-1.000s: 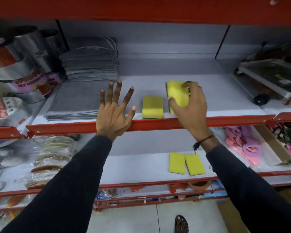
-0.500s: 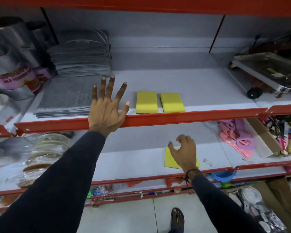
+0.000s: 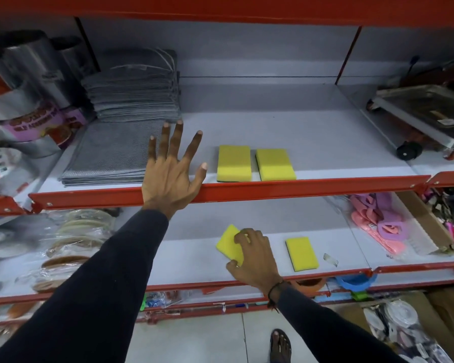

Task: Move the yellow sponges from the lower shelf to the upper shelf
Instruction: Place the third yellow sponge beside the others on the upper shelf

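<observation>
On the lower shelf [image 3: 194,260], the right hand [image 3: 254,260] has its grip closed around a yellow sponge [image 3: 227,243] — fingers over the far edge, thumb at the near edge, the sponge turned at an angle to the shelf's front edge. Whether it is lifted off the surface or still touching cannot be told. A second yellow sponge [image 3: 302,254] lies flat to its right, apart from the hand and close to the red front edge.

On the upper shelf [image 3: 325,132], two more yellow sponges [image 3: 233,163] lie flat side by side near the front edge, just beside each other. The left hand [image 3: 172,174] is spread open, grasping nothing — its palm rests at the red front edge [image 3: 299,188] of the upper shelf, fingers reaching over a flat stack of grey mesh mats [image 3: 110,155] at the shelf's left end.
</observation>
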`<state>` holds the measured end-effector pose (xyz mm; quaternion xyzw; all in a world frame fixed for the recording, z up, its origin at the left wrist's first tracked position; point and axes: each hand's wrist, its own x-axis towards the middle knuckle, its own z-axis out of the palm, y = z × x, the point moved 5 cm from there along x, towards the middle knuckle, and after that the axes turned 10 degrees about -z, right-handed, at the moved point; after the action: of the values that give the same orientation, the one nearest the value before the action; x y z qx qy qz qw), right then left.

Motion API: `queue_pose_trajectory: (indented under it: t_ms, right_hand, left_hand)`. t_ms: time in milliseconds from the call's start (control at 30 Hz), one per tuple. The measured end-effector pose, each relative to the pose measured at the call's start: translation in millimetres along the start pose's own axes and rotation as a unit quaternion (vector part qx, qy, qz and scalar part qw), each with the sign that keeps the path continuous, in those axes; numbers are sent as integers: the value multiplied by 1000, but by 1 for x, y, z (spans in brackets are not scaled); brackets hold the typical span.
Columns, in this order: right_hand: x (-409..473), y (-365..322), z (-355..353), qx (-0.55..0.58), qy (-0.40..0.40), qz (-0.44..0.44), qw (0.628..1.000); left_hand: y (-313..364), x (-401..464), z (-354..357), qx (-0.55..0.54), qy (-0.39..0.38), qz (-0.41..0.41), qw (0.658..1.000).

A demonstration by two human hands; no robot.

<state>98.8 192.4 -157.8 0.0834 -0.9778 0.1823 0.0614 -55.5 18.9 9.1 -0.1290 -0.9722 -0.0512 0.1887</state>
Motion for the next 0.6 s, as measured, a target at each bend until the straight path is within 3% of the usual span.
queue_pose_trajectory:
  t_ms: [67,133,233,300,367,433,500,533,600]
  right_hand:
    - [-3,-26,-40,67,168,-91,979]
    - [-4,-37,-85,107,295,-129,941]
    - [13,-19,-163,101,424,-88,896]
    - [31,11,-208,64,470,-12,880]
    - [45,44,-235,35,454,100,885]
    - [60,73,-239,7,336,190,922]
    - [68,90,-230,-31,202,226,952]
    - [69,93,-229,-40,187,222,956]
    - [62,93,-237,-34,263,190,945]
  left_hand:
    - [0,0,0,5,1,-3,1000]
    - [0,0,-1,5,4,-5,1000]
    - [-1,-1,-1,0,6,-5,1000]
    - [-1,-2,0,-3,3,-4,1000]
    - [0,-2,-2,-5,3,-2,1000]
    - [-1,-1,-2,-4,3,-1,1000]
    - [0,-1,-2,1,4,2,1000]
    - [0,-1,-2,3,6,3,1000]
    - [0,-2,-2,4,10,4,1000]
